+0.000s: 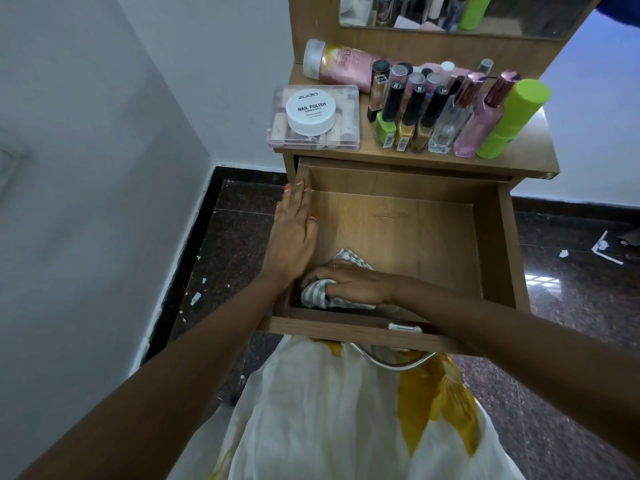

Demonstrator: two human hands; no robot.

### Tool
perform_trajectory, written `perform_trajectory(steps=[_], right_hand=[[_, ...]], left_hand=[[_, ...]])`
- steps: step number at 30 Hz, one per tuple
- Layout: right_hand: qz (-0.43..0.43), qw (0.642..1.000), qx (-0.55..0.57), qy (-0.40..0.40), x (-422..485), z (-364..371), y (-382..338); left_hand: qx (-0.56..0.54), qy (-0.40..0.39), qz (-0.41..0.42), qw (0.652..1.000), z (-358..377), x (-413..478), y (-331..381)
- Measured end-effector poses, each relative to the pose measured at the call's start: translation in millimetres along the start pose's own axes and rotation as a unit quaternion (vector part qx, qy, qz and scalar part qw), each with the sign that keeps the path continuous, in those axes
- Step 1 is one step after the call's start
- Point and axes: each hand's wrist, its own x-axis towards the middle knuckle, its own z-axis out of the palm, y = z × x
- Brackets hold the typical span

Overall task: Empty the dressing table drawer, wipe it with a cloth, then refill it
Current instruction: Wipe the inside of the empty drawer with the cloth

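Right hand (349, 280) grips cloth (315, 294) (bottles (433, 112) crowd tabletop (519, 157)); left hand (292, 237) flat, seemingly on drawer (398, 220).

I see the dressing table top (530, 150) carrying a clear box (348, 109). Upright bottles (433, 112) stand right of it, and a pink bottle (343, 64) lies behind it.

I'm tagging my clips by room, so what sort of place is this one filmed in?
Probably a bedroom or dressing corner at home: a wooden dressing table with a mirror, nail polish and perfume bottles crowding its top, and a striped cloth in its open drawer.
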Motion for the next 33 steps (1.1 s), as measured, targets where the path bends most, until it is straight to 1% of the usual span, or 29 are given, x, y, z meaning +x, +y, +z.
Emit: perform_trajectory(steps=[3,5,10,15,19,23,29,33], right_hand=[[-0.008,1.000,0.022,-0.001,-10,-6,-4],[-0.011,0.999,0.030,0.003,-18,-7,-3],[-0.017,0.999,0.039,0.014,-56,-16,22],[0.038,0.998,0.054,-0.002,-80,-19,43],[0.042,0.997,0.069,-0.007,-70,-17,34],[0.014,0.999,0.037,-0.027,-45,-10,13],[-0.018,0.999,-0.002,-0.034,-9,-5,-11],[-0.076,0.994,-0.080,0.001,-18,2,1]], left_hand=[[-0.009,-0.019,-0.003,1.000,0,-2,2],[-0.007,-0.018,0.000,1.000,0,-2,1],[-0.005,-0.019,0.003,1.000,0,-1,1],[-0.004,-0.014,0.002,1.000,-1,-2,2],[-0.003,-0.012,0.003,1.000,-1,-1,2],[-0.001,-0.013,0.004,1.000,-2,-2,3],[0.007,-0.012,0.003,1.000,-1,-1,3],[0.002,-0.014,0.000,1.000,-1,-1,2]])
